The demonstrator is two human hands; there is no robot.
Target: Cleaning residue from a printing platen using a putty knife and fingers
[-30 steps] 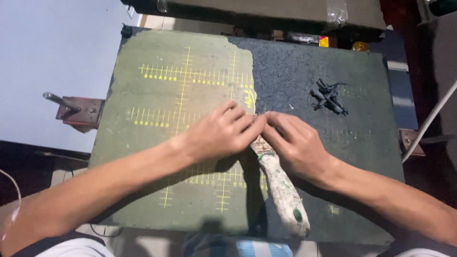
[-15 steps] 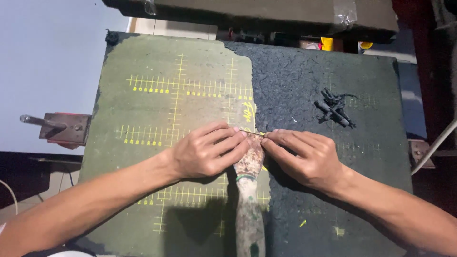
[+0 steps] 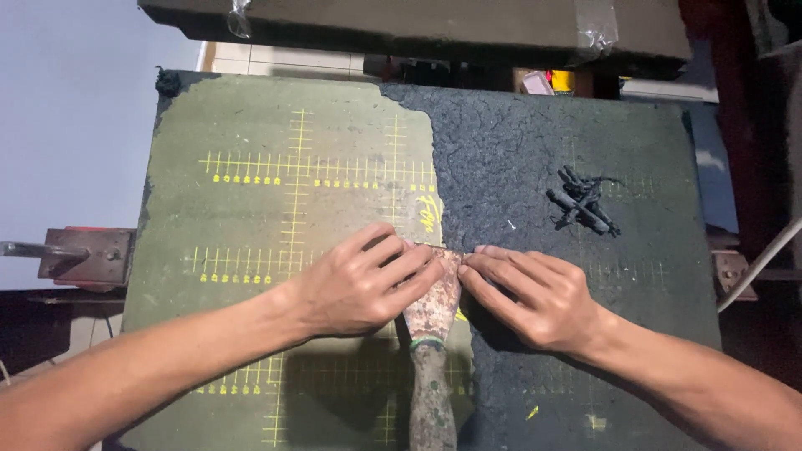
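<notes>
Item: green board (image 3: 276,276), flat, marked with yellow ruled cross-lines; its right part lies under a rough black coating (image 3: 568,276), the bare green showing on the left. The boundary runs down the middle.

Item: scraper (image 3: 432,321), rusted, blade pointing away from the person, handle trailing toward the lower edge of view. The blade edge sits at the coating's boundary, near the board's centre.

Left hand (image 3: 359,284): fingers laid flat and close together, pressing on the left of the blade; not wrapped round it.

Right hand (image 3: 535,296): fingers likewise flat, pressing on the blade's right corner and resting on the coating.

Item: small heap of black scrapings (image 3: 582,202), on the coating, well apart from both hands.

Item: metal bracket (image 3: 83,257), at the board's left edge.

Risk, as judged: fingertips lie just behind the blade edge, so a sudden slip forward could carry them over it. A steep blade angle might gouge the green board and its yellow markings.
</notes>
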